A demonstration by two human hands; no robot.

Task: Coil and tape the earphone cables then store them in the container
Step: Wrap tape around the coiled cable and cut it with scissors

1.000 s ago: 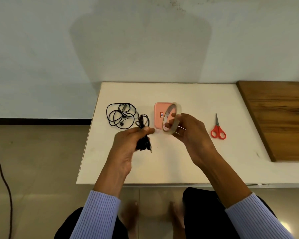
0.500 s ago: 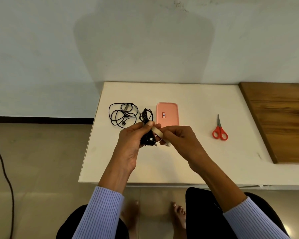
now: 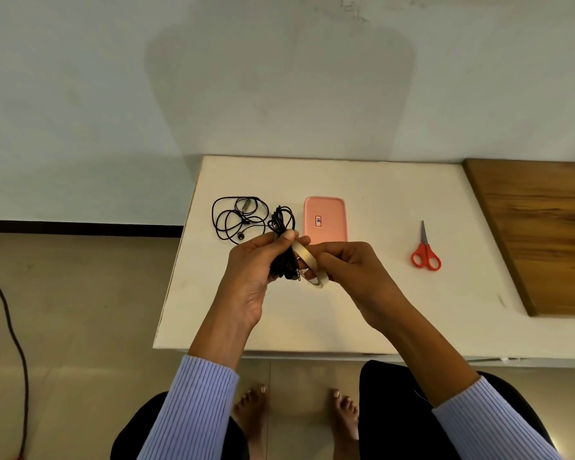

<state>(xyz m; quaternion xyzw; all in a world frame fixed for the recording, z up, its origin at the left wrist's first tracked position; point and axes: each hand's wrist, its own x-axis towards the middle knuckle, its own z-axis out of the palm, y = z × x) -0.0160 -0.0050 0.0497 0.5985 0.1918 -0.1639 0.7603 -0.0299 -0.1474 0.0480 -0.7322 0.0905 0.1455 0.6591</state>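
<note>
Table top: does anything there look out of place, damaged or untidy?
Only the second earphone cable: it lies in loose, tangled loops left of the pink container, not yet coiled. The red scissors lie flat, apart from everything. Nothing looks spilled or damaged.

We hold both forearms raised together, our left hand (image 3: 253,273) gripping the coiled cable (image 3: 283,257), our right hand (image 3: 352,270) pinching the tape roll (image 3: 309,263) beside it.

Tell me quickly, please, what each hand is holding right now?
Left hand: closed on the coiled earphone cable.
Right hand: closed on the tape roll, held against the coil.
</note>
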